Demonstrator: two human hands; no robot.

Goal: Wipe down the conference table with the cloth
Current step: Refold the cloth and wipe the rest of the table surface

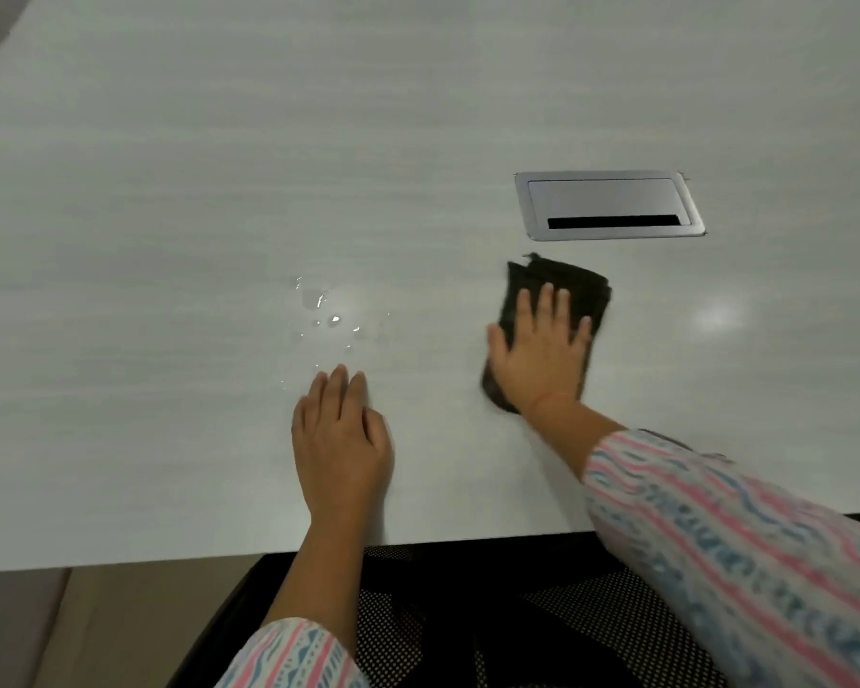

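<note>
My right hand (542, 350) flat on dark cloth (574, 283), fingers spread, palm pressing it onto pale counter (170, 216). Cloth sits right of centre, just short of silver cable hatch (609, 206), not touching it. Cloth edges blurred, looks folded, can't be sure. My left hand (341, 439) flat on bare counter, fingers straight and close together. Small water puddle (326, 312) just beyond left fingertips, well left of cloth. Black mesh chair (418, 613) below near counter edge. Striped sleeve (716, 538) on right arm.
</note>
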